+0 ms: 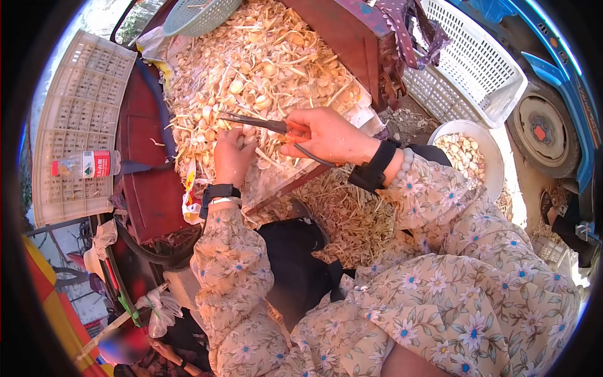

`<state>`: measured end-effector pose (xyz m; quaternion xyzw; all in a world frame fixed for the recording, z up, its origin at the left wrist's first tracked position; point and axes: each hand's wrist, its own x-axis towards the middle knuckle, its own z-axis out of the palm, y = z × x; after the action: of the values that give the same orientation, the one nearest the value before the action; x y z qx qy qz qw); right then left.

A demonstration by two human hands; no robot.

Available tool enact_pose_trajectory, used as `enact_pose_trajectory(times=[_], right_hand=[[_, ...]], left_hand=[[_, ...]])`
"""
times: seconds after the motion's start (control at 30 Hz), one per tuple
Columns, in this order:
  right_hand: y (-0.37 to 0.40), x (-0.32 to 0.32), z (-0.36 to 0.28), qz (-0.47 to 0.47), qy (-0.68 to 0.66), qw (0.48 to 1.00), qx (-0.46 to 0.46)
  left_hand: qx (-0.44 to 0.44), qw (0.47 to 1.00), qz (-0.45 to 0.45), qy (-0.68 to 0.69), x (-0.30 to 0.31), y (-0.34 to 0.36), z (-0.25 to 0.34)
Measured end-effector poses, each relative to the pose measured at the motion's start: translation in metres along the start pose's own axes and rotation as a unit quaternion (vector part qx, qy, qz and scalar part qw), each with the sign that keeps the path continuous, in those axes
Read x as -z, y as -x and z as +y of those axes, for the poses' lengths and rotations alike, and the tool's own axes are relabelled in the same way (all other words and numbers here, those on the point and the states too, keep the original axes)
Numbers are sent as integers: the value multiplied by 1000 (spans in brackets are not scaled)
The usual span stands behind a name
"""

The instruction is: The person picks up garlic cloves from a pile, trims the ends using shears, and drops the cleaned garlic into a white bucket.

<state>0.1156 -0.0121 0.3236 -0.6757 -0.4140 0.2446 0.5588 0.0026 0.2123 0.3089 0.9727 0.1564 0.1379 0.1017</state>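
My right hand [333, 135] is closed around a pair of shears [270, 124], with their narrow blades pointing left over the heap. Just below the blades, my left hand [232, 160] has its fingers closed on a pale garlic bulb [249, 132], mostly covered by the fingers. Both hands are over a board piled with garlic bulbs and dry cut stems [264, 69].
A white tub [493, 160] of trimmed garlic stands at right, near a white plastic crate [480, 69] and a blue vehicle's wheel [545, 129]. At left, a bottle [94, 164] lies on another crate [81, 107]. Stem litter [352, 220] covers the ground. Another person's arm [166, 352] shows lower left.
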Motion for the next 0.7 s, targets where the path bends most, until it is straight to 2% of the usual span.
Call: enact_pose_trajectory(times=[0.03, 0.07, 0.1, 0.13, 0.23, 0.27, 0.37, 0.43, 0.5, 0.53, 0.63, 0.7], right_hand=[[0, 0, 0, -1, -1, 1000, 1], [1, 1, 0, 5, -2, 1000, 11], [2, 2, 0, 10, -3, 1000, 21], [2, 3, 0, 16, -4, 999, 31], [1, 2, 4, 29, -21, 998, 42], [1, 2, 3, 26, -8, 999, 30], [0, 2, 0, 16, 17, 1000, 0], [1, 1, -2, 10, 16, 1000, -10], [0, -1, 1, 20, 5, 1000, 14], [-1, -4, 3, 27, 1, 999, 24], [0, -13, 2, -10, -211, 978, 2], [2, -13, 0, -26, -218, 976, -6]], left_hand=[[-14, 1000, 16, -3, 2, -1, 2], [91, 990, -5, 108, 7, 0, 4], [194, 956, -26, 217, 21, 2, 16], [292, 900, -47, 321, 30, 6, 24], [286, 778, 19, 558, 43, 26, 18], [318, 750, 35, 579, 47, 30, 17], [337, 708, 47, 619, 52, 38, 15], [317, 708, 28, 631, 58, 38, 20], [314, 705, 33, 635, 56, 35, 31], [286, 707, 11, 647, 55, 36, 37], [219, 696, -40, 683, 48, 41, 62], [198, 680, -52, 704, 40, 44, 74]])
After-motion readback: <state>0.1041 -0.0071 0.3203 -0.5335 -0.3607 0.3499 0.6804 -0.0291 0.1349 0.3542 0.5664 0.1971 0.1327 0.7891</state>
